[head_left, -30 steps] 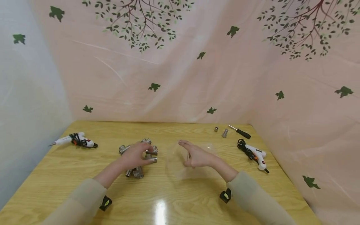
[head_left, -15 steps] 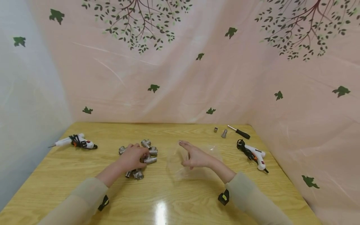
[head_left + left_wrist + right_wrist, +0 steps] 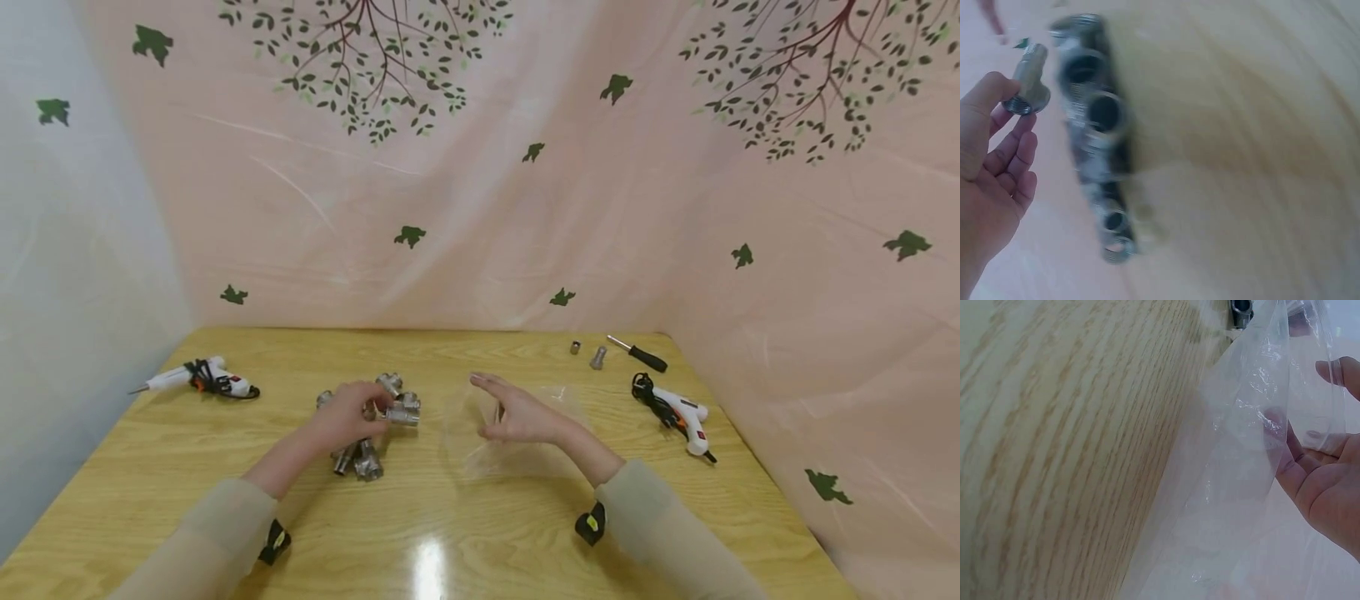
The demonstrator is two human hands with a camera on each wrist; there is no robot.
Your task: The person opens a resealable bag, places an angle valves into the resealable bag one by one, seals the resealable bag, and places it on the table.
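My left hand (image 3: 348,414) pinches a silver pipe tee (image 3: 1030,75) between thumb and fingers, over the pile of metal pipe fittings (image 3: 367,463). In the left wrist view the tee is apart from the row of blurred fittings (image 3: 1092,156), its threaded ends showing. My right hand (image 3: 522,415) is at a clear plastic bag (image 3: 1229,444), thumb and index finger spread wide at its mouth. Some right fingers (image 3: 1275,437) show through the film in the right wrist view. The bag faces the left hand.
A white glue gun (image 3: 171,377) with a bundled black cord lies at the far left, and another glue gun (image 3: 684,410) at the right. Behind that one are a black-handled screwdriver (image 3: 647,357), a metal fitting (image 3: 597,358) and a small nut-like piece (image 3: 575,347). A patterned cloth surrounds the table.
The left hand has closed its fingers on a tee in the pile and drawn it slightly up and left. The right hand with the bag has hardly moved.
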